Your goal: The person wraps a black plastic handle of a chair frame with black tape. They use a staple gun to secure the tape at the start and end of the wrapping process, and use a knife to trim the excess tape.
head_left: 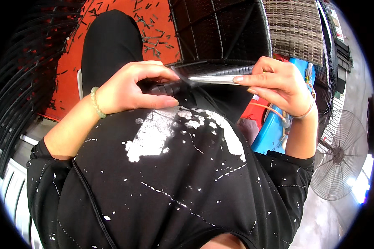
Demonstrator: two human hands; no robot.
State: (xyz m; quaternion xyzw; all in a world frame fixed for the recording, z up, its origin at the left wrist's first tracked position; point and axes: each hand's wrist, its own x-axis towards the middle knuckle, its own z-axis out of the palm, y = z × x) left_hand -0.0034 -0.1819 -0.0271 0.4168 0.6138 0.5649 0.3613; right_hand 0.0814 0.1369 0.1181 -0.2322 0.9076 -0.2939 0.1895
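My left hand [129,85], a beaded bracelet at its wrist, is closed round the edge of a black woven wicker piece [166,89] across my lap. Between the thumb and fingers of my right hand [280,85] is a tapered silver metal tool [214,79], lying nearly level and pointing left. Its narrow end meets a black strip at the wicker edge, close to my left fingertips. Whether that end goes under the strip I cannot tell. My left fingers partly hide the wicker.
Ahead stands a large black woven panel [220,31], with a brown-grey wicker section [295,27] to its right. Short black offcuts litter the red floor covering [153,25]. Black slatted frames [25,83] line the left. A blue object [272,133] and a fan [338,155] are at the right.
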